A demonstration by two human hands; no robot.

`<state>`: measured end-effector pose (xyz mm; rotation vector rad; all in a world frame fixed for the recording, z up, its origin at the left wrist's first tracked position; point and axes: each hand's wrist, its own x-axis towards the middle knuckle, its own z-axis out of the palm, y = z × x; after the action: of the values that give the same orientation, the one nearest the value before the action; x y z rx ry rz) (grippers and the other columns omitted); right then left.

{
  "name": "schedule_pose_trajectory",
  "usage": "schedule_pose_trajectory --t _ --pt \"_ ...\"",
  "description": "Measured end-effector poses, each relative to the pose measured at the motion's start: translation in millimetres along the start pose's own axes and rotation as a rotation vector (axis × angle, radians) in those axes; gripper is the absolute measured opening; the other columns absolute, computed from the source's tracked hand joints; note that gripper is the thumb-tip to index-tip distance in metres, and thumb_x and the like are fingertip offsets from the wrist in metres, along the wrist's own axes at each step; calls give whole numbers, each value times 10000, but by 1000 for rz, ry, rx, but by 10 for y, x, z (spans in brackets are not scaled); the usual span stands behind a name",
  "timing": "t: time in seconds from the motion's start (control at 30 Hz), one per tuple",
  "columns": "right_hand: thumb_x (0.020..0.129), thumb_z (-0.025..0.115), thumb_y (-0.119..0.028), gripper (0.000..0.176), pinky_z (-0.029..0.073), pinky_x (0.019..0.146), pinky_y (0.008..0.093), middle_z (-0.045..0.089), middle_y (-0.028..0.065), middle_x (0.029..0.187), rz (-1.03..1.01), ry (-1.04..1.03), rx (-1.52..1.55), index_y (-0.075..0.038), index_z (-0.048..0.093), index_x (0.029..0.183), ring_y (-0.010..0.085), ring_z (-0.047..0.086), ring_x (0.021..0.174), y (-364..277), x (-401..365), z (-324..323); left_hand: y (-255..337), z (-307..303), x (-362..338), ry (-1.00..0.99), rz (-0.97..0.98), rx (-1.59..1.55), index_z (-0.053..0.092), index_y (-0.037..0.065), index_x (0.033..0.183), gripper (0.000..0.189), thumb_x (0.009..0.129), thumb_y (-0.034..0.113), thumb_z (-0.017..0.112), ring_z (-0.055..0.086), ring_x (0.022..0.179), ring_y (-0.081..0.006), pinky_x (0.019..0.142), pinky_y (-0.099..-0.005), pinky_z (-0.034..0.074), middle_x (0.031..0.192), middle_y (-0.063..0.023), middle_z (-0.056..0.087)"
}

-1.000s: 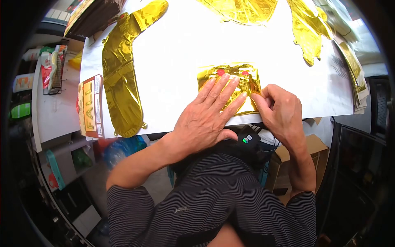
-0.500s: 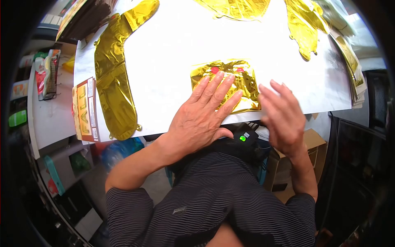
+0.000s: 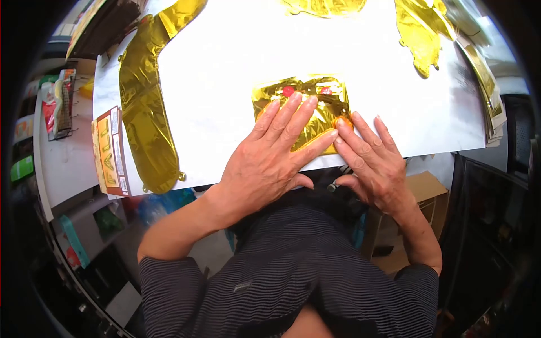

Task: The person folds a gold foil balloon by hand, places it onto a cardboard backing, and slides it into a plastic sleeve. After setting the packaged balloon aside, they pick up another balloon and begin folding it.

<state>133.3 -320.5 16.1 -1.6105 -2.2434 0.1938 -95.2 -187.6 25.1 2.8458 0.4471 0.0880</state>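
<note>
A folded gold foil piece (image 3: 315,121) with two red spots along its far side lies near the front edge of the white table. My left hand (image 3: 270,149) rests flat on its left and near part, fingers spread. At its right near corner, my right hand (image 3: 372,160) touches the foil with its index fingertip, the fingers stretched out. The index fingertips of both hands are close together. Part of the foil is hidden under my hands.
A long curved gold foil shape (image 3: 143,107) lies on the left of the white table (image 3: 214,107). More gold foil (image 3: 420,36) is at the back right. A printed "FALL" packet (image 3: 111,152) sits at the left edge, with stacked packets (image 3: 487,90) at the right edge.
My right hand has come down and left onto the foil's right corner. My left hand stays flat on the foil. The view has shifted slightly.
</note>
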Motion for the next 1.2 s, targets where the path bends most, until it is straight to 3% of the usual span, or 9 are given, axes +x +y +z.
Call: schedule_pose_trajectory --t 0.1,0.2,0.4,0.53,0.67,0.73,0.8,0.93,1.2 --pt "975 631 -473 633 328 1206 606 592 178 1492 43 55 103 -22 588 1417 425 489 1448 -31 37 -71 -16 -9 -5 15 5 -4 465 253 1586 878 801 554 717 257 1576 -384 1298 -509 194 1688 -202 296" --pt "949 674 -433 618 329 1205 608 600 170 1485 31 37 -14 -10 602 1393 436 490 1443 -46 67 -56 -17 12 -26 14 10 -7 450 242 1594 890 805 547 725 256 1574 -391 1294 -514 201 1690 -209 284" --pt "882 769 -298 473 355 1205 589 621 130 1444 -16 87 -89 -16 668 1248 372 503 1434 -5 141 -82 -38 17 -37 30 24 -43 404 248 1617 923 811 561 728 243 1573 -408 1291 -521 203 1695 -221 258" --pt "920 732 -283 421 365 1198 595 647 139 1413 -79 72 -148 -27 676 1250 387 543 1397 49 212 -174 -38 29 -47 55 40 -47 368 110 1615 1028 796 622 720 242 1573 -402 1297 -512 188 1680 -224 284" --pt "874 717 -170 356 393 1193 569 661 121 1382 -176 60 -230 -19 697 1197 341 587 1353 18 277 -273 -56 16 -50 53 49 -51 331 -35 1590 1096 799 636 686 225 1584 -392 1301 -507 171 1677 -226 290" --pt "839 710 -138 338 408 1188 551 666 114 1364 -215 78 -282 -6 714 1150 311 601 1338 -17 285 -275 -52 21 -43 56 49 -49 333 -33 1589 1095 797 634 688 225 1584 -389 1302 -504 170 1678 -223 291" --pt "888 664 -98 348 395 1193 573 667 127 1386 -190 40 -210 -20 688 1226 332 602 1345 -55 280 -244 -49 25 -42 60 51 -44 336 -30 1589 1094 794 632 691 225 1585 -386 1302 -501 170 1678 -219 292" --pt "894 649 -86 333 416 1179 569 688 132 1351 -178 94 -217 -12 695 1216 336 626 1319 -90 260 -173 -43 29 -57 66 46 -52 338 -19 1592 1086 800 637 689 226 1584 -389 1301 -500 175 1680 -217 292" --pt "885 677 -51 232 461 1156 559 765 132 1150 -203 137 -208 4 735 1103 310 713 1194 -210 143 -148 91 24 -206 59 71 -108 345 13 1597 1036 833 629 678 243 1577 -401 1284 -518 212 1676 -222 300"
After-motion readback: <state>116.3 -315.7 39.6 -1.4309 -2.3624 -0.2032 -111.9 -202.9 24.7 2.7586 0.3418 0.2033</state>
